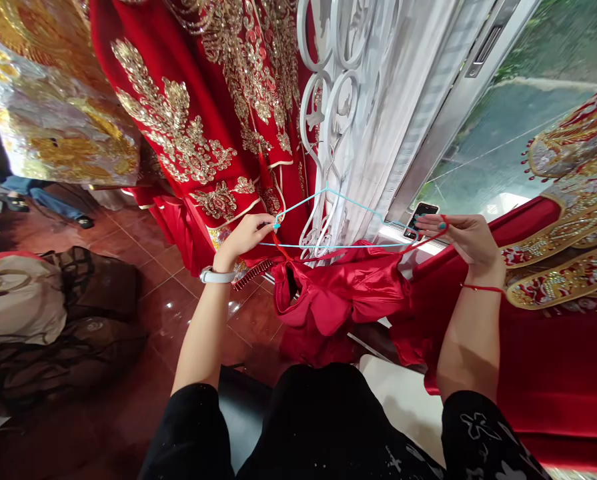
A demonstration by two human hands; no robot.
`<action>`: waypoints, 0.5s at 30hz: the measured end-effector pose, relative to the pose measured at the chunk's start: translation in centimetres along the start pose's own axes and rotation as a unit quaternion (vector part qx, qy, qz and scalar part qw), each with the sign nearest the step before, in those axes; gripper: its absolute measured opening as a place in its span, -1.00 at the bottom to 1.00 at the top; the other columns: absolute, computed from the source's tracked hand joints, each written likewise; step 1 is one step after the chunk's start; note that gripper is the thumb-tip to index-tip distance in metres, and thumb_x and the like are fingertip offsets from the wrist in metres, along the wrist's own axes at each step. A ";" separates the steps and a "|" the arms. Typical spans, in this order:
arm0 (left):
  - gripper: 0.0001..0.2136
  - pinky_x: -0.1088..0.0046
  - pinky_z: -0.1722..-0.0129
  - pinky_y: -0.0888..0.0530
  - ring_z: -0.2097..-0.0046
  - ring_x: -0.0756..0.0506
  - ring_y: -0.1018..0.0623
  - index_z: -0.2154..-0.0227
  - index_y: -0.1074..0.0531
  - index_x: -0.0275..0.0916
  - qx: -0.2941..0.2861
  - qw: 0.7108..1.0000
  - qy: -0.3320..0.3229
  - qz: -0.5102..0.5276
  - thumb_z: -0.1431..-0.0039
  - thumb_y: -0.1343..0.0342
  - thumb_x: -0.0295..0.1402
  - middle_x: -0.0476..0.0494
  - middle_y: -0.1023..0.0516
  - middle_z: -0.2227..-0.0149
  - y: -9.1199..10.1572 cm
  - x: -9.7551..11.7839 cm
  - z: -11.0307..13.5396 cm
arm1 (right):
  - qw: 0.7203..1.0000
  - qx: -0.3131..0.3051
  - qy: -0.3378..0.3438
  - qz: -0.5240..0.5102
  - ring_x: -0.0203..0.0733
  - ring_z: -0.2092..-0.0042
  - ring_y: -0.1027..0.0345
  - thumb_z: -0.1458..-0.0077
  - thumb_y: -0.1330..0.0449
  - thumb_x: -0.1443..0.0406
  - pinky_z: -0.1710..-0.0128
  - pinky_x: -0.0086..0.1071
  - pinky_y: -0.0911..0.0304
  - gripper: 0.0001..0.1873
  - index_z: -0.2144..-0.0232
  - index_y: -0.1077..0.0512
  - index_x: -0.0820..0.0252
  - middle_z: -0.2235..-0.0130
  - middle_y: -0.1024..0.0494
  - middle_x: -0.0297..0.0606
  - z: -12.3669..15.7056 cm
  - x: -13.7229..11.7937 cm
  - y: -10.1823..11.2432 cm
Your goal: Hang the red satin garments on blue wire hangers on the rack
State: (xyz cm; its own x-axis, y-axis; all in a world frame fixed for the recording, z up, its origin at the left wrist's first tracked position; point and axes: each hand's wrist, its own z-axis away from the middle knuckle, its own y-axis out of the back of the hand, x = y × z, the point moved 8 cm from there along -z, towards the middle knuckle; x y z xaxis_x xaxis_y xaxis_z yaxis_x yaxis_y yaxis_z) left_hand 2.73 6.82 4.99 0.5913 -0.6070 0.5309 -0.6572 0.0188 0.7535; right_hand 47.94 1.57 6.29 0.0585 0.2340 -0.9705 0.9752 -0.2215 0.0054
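A thin light-blue wire hanger point(328, 220) hangs by its hook on a white ornate metal grille point(328, 100). My left hand point(248, 237), with a white band on the wrist, pinches the hanger's left end together with a red strap. My right hand point(461, 237) pinches the other thin red strap at the hanger's right end. A plain red satin garment point(338, 293) droops in folds below the hanger, between my hands.
Red garments with gold embroidery point(203, 113) hang at the left and lie at the right point(568, 260). A black phone point(421, 217) rests on the sill by the window. Dark bags point(78, 313) sit on the red tiled floor at the left.
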 end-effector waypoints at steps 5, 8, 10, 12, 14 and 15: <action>-0.72 0.37 0.22 -0.41 0.35 -0.08 -0.42 0.43 -0.43 -0.22 0.001 1.000 -0.001 0.026 -0.30 -0.02 -0.16 -0.08 -0.52 0.40 -1.2 0.0 -0.4 | 0.994 -0.047 -0.018 0.096 -0.03 0.25 -0.64 0.37 -0.62 0.10 0.07 -0.14 -0.51 -0.60 0.53 -0.67 0.29 0.41 -0.70 -0.06 -1.0 0.1 -3.1; -0.71 0.38 0.22 -0.41 0.34 -0.08 -0.42 0.43 -0.42 -0.23 0.009 0.999 -0.002 0.036 -0.31 -0.03 -0.15 -0.08 -0.52 0.40 -1.7 0.1 -0.3 | 0.988 -0.080 0.023 0.132 -0.02 0.24 -0.63 0.34 -0.61 0.07 0.05 -0.11 -0.52 -0.59 0.52 -0.67 0.24 0.41 -0.70 -0.18 -1.9 -0.4 -5.9; -0.72 0.36 0.18 -0.44 0.31 -0.09 -0.46 0.41 -0.44 -0.23 0.019 0.999 0.004 0.035 -0.32 -0.03 -0.16 -0.11 -0.54 0.36 -2.0 0.0 -0.2 | 0.979 -0.090 0.053 0.172 -0.02 0.25 -0.61 0.28 -0.59 0.07 0.10 -0.14 -0.52 -0.63 0.52 -0.65 0.21 0.44 -0.68 -0.24 -2.6 -0.5 -7.3; -0.72 0.31 0.10 -0.47 0.25 -0.13 -0.50 0.36 -0.47 -0.24 0.042 0.999 0.018 0.026 -0.35 -0.02 -0.17 -0.16 -0.58 0.30 -2.3 -0.1 -0.1 | 0.968 -0.092 0.087 0.218 -0.03 0.26 -0.59 0.17 -0.54 0.09 0.14 -0.19 -0.50 -0.70 0.54 -0.62 0.18 0.45 -0.67 -0.25 -3.3 -0.4 -8.1; -0.72 0.20 -0.05 -0.47 0.12 -0.20 -0.54 0.26 -0.51 -0.24 0.084 0.996 0.035 0.002 -0.39 0.02 -0.18 -0.23 -0.61 0.19 -2.7 -0.1 0.4 | 0.951 -0.100 0.120 0.265 -0.05 0.24 -0.57 0.03 -0.45 0.16 0.11 -0.20 -0.47 -0.78 0.52 -0.59 0.17 0.41 -0.66 -0.23 -3.9 0.1 -8.6; -0.72 0.13 -0.15 -0.44 0.01 -0.24 -0.54 0.17 -0.52 -0.23 0.115 0.992 0.043 -0.015 -0.40 0.03 -0.19 -0.28 -0.61 0.10 -3.0 0.0 1.0 | 0.942 -0.102 0.134 0.290 -0.05 0.23 -0.56 -0.02 -0.40 0.21 0.08 -0.19 -0.46 -0.84 0.47 -0.58 0.17 0.37 -0.66 -0.22 -4.1 0.5 -8.5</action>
State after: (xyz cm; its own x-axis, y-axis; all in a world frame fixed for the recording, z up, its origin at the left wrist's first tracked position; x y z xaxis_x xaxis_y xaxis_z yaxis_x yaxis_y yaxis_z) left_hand 4.22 6.01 2.37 0.6432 -0.5343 0.5484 -0.7223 -0.1856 0.6662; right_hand 40.51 7.45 6.77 0.6199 0.3653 -0.6945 0.7813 -0.2053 0.5894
